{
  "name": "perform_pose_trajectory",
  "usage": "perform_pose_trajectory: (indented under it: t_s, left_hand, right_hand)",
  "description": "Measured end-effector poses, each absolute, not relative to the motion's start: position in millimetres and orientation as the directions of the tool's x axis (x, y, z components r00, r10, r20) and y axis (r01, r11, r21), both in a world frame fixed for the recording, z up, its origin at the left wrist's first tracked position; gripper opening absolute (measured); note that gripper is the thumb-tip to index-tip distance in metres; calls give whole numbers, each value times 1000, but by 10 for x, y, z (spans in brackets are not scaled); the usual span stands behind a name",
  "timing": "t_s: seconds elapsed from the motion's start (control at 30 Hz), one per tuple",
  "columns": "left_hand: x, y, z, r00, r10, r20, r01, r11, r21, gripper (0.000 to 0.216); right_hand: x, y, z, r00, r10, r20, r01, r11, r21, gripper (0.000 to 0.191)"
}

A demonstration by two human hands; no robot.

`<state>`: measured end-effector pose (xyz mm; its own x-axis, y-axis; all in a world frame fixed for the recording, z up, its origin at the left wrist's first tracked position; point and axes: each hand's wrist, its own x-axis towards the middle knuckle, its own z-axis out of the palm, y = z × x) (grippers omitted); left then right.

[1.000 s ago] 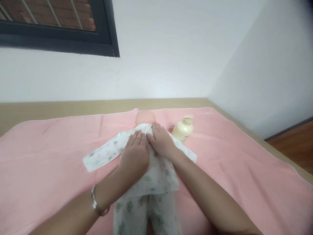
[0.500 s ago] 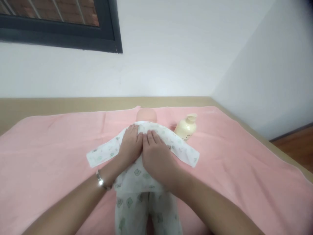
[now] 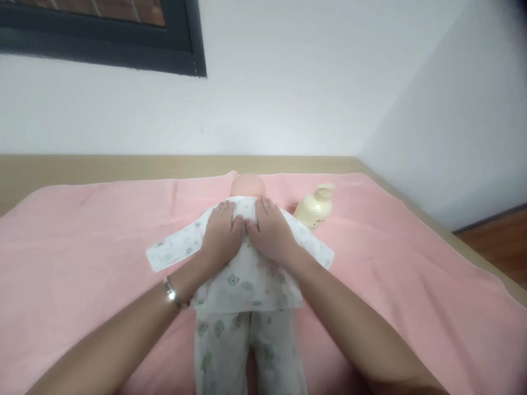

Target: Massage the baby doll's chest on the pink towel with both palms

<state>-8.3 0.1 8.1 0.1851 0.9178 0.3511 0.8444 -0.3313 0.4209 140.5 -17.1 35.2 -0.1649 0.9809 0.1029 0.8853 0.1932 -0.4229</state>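
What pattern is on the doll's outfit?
The outfit is white with small green square prints, clearest in the head view.

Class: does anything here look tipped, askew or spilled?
The cream bottle beside the doll leans over on the pink towel instead of standing upright; no spill shows. The left hand and right hand lie flat on the doll.

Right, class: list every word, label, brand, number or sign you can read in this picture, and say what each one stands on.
No text can be read.
cream bottle: a small dark marking low on its side, too blurred to read.
doll's clothes: only small green printed shapes, no letters or numbers to make out.
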Motion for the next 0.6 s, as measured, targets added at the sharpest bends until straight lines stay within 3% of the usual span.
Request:
perform_pose_trajectory:
  t_s: [0.23,0.47,0.6]
  left_hand:
    - [-87,23,138,170,931,324,830,-312,462,49]
    - [39,-331,185,301,877,376,884,-404,235,53]
    - [62,-393,209,336,875,348,878,-425,222,54]
  right_hand:
    - [1426,-139,362,-192,976,100,882,216,-419,71]
    - [1523,-57,388,-214,976,48,880,214,-425,76]
    - [1540,-34,394,-218,974,59,899,224,-376,74]
